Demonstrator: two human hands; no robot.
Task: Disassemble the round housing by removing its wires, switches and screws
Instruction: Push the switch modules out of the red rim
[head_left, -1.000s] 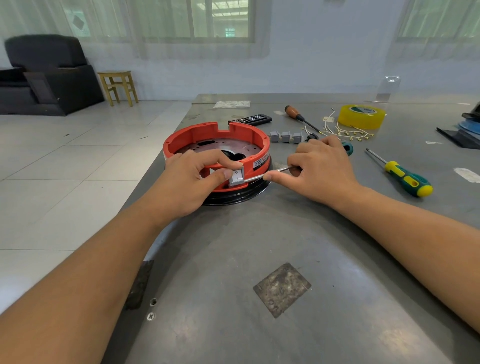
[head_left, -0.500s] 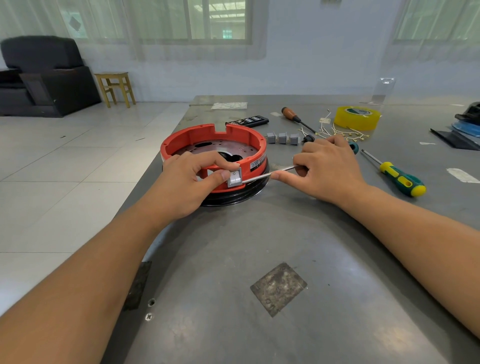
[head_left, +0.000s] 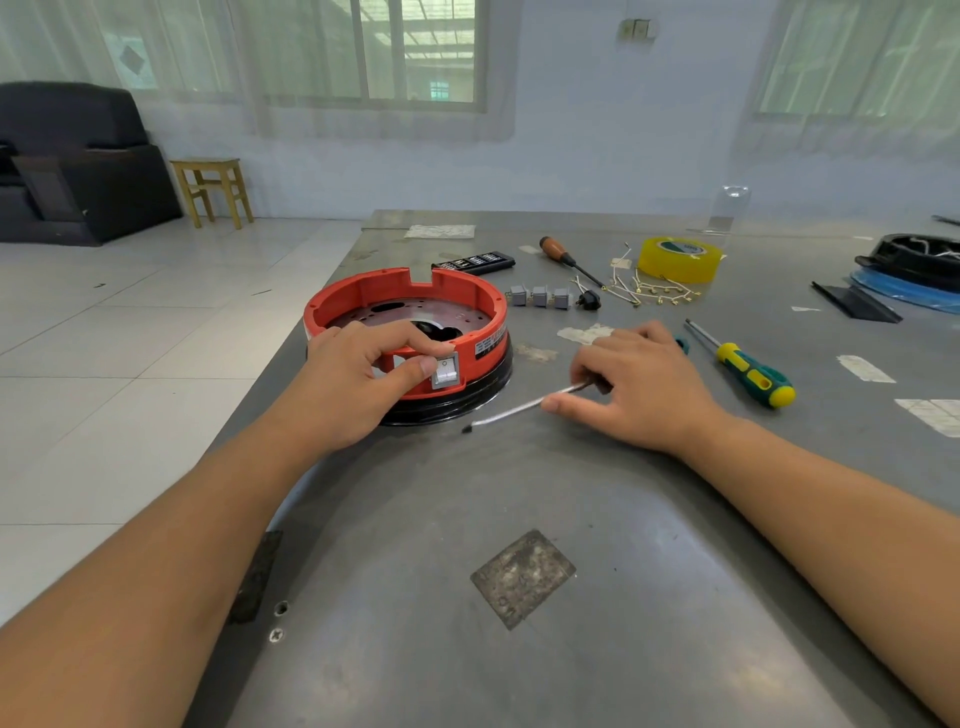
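Hands first: the left hand (head_left: 358, 384) grips the near rim of the red round housing (head_left: 405, 312), fingers curled over the rim's top and the thumb pressed just beside a small grey rocker switch (head_left: 445, 370) set in the housing's outer wall. The right hand (head_left: 639, 384) sits just right of the housing, closed on a screwdriver (head_left: 524, 408); its metal shaft slants down toward the housing's base, and the dark tip is close to the base but apart from it. Only the teal end of its handle peeks out past the hand.

The housing stands on a black base on the grey metal table (head_left: 571, 649), near the table's left edge. Beyond the housing lies a black remote control (head_left: 475, 262). To the housing's right, a row of three loose grey switches (head_left: 540, 297) lies beside a black plug (head_left: 588, 300). Farther right are scattered wires (head_left: 654, 291) with brass ends, a brown-handled screwdriver (head_left: 563, 260) and a roll of yellow tape (head_left: 679, 259). A green and yellow screwdriver (head_left: 748, 371) lies well right of the housing, past the right hand.
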